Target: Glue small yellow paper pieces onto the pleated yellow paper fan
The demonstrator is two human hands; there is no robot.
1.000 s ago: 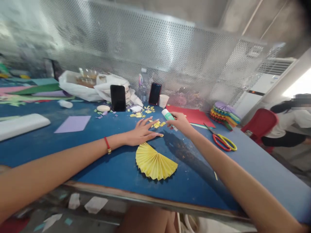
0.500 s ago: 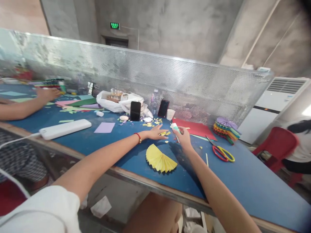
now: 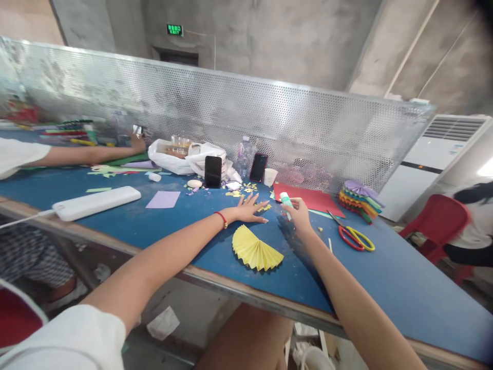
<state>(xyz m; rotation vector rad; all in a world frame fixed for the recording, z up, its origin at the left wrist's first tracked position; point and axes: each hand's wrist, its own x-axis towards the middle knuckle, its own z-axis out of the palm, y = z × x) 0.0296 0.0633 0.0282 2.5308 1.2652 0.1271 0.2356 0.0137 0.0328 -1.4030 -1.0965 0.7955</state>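
Observation:
My left hand lies on the blue table with its fingers spread, by a scatter of yellow paper scraps. Closed around a white and green glue stick is my right hand, just above the tabletop. A pleated yellow paper fan rests on the table between my forearms, nearer the front edge. Beyond my right hand there is red paper. Scissors with red and yellow handles lie to the right of it.
Stacked colourful pleated paper sits at the right back. Two phones, a paper cup, a bottle and a white plastic bag line the perforated divider. Leftward are purple paper, a white power strip and another person's arm.
My left hand's fingers have spread wider. My right hand, still holding the glue stick, has shifted slightly right. The other person's arm has reached farther right toward the divider.

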